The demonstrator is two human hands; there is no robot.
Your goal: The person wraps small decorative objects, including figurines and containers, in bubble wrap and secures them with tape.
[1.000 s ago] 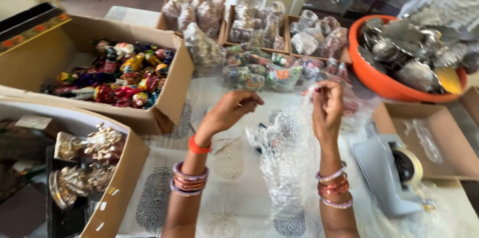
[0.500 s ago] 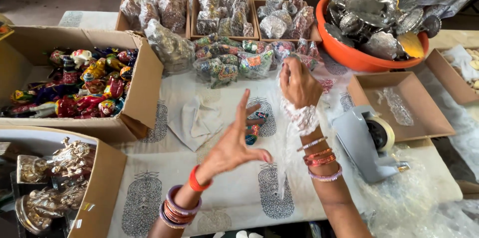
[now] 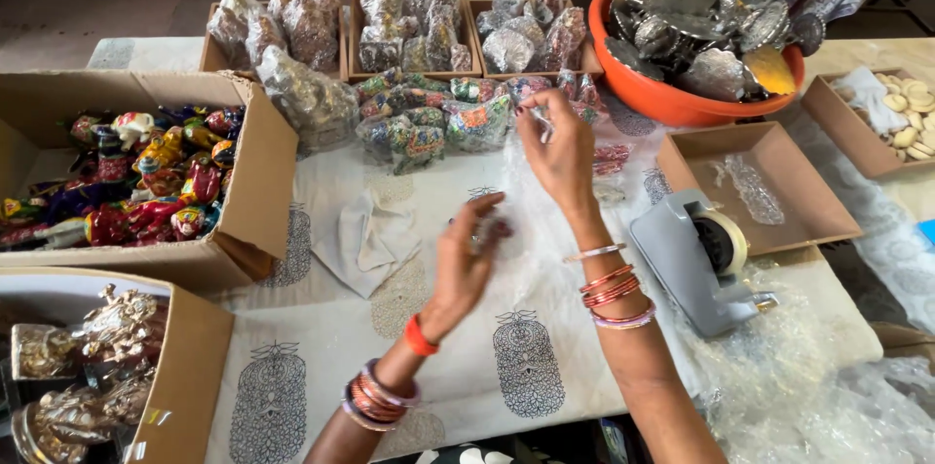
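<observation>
My left hand (image 3: pixel 466 264) curls over a small item bundled in clear bubble wrap (image 3: pixel 531 230) at the middle of the patterned tablecloth (image 3: pixel 321 347); the item itself is hidden under my fingers. My right hand (image 3: pixel 560 154) is raised just behind it. Its thumb and fingertips pinch the upper edge of the same clear wrap, pulled up from the table. Both wrists carry several bangles. A pile of colourful wrapped figurines (image 3: pixel 429 123) lies just beyond my hands.
Left: an open cardboard box of painted figurines (image 3: pixel 146 182) and a box of golden figurines (image 3: pixel 97 376). Back: trays of wrapped items (image 3: pixel 419 26), an orange basin of silver pieces (image 3: pixel 701 36). Right: grey tape dispenser (image 3: pixel 696 255), shallow cardboard tray (image 3: pixel 755 182). A white cloth (image 3: pixel 370 240) lies left of my hands.
My left hand was open and has come forward and closed over the small wrapped item. My right hand stays raised, pulling the clear wrap up. The camera has drifted a little.
</observation>
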